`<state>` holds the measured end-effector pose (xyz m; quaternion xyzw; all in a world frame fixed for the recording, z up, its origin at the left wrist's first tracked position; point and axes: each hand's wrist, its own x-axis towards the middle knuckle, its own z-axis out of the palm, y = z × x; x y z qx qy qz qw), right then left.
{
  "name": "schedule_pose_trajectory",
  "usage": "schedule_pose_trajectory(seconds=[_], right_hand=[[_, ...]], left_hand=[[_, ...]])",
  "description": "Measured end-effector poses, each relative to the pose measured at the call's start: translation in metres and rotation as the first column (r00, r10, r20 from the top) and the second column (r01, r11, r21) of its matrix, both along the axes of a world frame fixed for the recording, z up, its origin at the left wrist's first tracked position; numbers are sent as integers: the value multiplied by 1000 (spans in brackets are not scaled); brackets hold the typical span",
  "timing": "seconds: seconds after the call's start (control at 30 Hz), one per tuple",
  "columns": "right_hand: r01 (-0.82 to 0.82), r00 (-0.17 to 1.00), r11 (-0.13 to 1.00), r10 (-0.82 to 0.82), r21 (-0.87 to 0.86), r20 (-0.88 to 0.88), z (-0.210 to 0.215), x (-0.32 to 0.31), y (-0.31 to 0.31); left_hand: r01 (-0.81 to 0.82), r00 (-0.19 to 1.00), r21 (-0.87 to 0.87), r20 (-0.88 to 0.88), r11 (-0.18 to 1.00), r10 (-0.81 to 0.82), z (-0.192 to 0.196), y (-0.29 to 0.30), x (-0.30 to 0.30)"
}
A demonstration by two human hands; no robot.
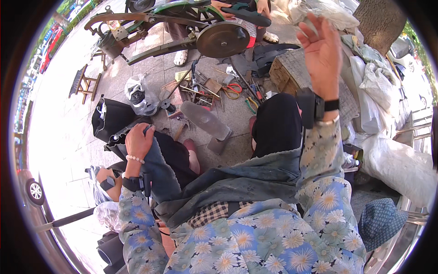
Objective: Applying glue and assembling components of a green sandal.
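Because the back of my left hand faces up and its fingers bend down out of sight, I cannot tell whether they grip or merely rest on the frayed grey-blue apron, which lies across my lap with its left part under that hand; a small dark patch by the thumb is too unclear to name. My right hand is raised well off my lap, near the wooden box, its fingers loosely curled and apart with nothing seen in them, while a boxy dark device covers part of the wrist. On the ground before me, the foot-shaped grey form stands near loose tools, many overlapping too much to tell apart. Beyond, the upper edge cuts off the machine with its dark wheel and another person's hands.
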<state>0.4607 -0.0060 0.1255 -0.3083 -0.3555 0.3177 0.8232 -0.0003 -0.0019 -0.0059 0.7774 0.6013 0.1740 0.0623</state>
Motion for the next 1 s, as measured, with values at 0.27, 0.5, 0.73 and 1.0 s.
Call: schedule_pose_trajectory(seconds=[0.27, 0.5, 0.73, 1.0], right_hand=[[-115, 862, 921, -94, -373, -498, -100, 31, 79], [-77, 958, 798, -107, -597, -266, -159, 47, 102], [-112, 952, 838, -63, -534, -299, -176, 34, 112], [-205, 865, 854, -71, -477, -498, -175, 28, 130]], left_hand=[[-14, 1000, -17, -20, 1000, 14, 0, 4, 6], [-19, 998, -53, -59, 998, 16, 0, 10, 13], [-14, 997, -57, -80, 998, 9, -2, 14, 19], [-15, 996, -90, -90, 996, 7, -1, 18, 26]])
